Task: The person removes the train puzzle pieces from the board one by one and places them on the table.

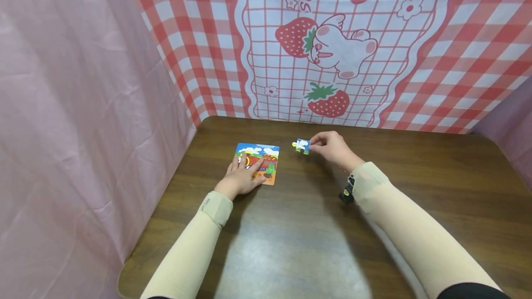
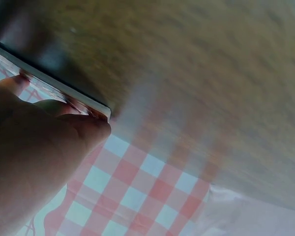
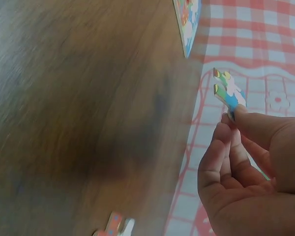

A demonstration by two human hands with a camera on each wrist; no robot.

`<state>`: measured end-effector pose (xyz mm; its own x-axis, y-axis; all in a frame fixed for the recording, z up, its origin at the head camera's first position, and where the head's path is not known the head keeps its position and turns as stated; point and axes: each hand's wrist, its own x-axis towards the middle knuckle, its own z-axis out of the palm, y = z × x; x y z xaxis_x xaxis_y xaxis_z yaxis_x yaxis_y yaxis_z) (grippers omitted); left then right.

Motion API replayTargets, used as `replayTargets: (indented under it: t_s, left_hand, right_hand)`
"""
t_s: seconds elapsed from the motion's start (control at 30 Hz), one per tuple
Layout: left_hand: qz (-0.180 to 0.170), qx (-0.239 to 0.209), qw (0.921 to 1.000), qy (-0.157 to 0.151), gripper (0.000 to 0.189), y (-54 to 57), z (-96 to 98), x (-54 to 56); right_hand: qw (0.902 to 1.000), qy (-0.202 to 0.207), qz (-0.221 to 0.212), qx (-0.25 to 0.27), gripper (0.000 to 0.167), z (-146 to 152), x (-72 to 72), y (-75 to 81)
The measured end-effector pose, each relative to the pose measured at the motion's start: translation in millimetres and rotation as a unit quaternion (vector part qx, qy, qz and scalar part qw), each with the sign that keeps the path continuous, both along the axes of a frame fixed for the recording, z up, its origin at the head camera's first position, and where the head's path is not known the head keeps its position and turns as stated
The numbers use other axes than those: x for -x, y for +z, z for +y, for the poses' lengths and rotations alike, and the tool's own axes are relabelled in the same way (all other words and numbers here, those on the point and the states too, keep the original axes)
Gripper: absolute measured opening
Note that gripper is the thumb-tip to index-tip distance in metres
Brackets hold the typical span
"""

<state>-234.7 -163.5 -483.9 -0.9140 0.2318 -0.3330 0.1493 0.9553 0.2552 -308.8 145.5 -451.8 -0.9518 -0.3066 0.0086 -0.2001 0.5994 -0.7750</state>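
My left hand [image 1: 241,179] lies with spread fingers on a colourful picture puzzle [image 1: 271,152], showing blue sky, clouds and orange ground. In the left wrist view, the fingertips touch the top face of the flat puzzle [image 2: 73,93]. To the right of it, my right hand [image 1: 334,150] pinches a jigsaw piece [image 1: 303,145] by one edge, between thumb and fingers. That blue, white and green jigsaw piece [image 3: 231,91] is tilted in the right wrist view. Another jigsaw piece [image 3: 114,223], partly red, is cut off at the bottom of that view.
Both hands are over a brown wooden table [image 1: 291,243]. A red-and-white checked cloth [image 1: 199,50] with strawberries hangs behind its far edge, and a pink curtain [image 1: 83,105] hangs at the left. A black device [image 1: 347,192] is strapped at my right wrist.
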Motion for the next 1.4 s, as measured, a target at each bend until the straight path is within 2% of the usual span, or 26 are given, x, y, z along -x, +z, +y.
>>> replayTargets:
  t_s: [0.13, 0.37, 0.63, 0.93, 1.2, 1.4]
  left_hand:
    - [0.001, 0.001, 1.0, 0.0, 0.07, 1.4, -0.6, -0.5]
    - [0.011, 0.0, 0.9999, -0.004, 0.069, 2.3, -2.2, -0.6]
    - [0.009, 0.002, 1.0, -0.004, 0.069, 1.8, -3.3, 0.3]
    - [0.006, -0.002, 1.0, -0.005, 0.069, 2.7, -1.1, 0.8]
    - [0.002, 0.0, 1.0, -0.006, 0.07, 2.2, 1.7, 0.6]
    - [0.004, 0.0, 1.0, -0.006, 0.069, 2.4, 0.6, 0.1]
  right_hand:
    - [0.9999, -0.003, -0.01, 0.001, 0.02, 14, -0.6, -0.6]
    - [0.9998, 0.0, 0.012, -0.017, 0.022, 32, 4.2, -5.9]
    - [0.9982, 0.032, -0.013, -0.049, 0.019, 47, 4.9, -11.8]
    - [0.9971, 0.037, -0.014, -0.066, 0.02, 51, 5.2, -18.3]
    - [0.9966, 0.02, -0.034, -0.072, 0.021, 52, 5.3, -25.4]
    - [0.9956, 0.019, -0.01, -0.092, 0.027, 47, 6.7, -25.6]
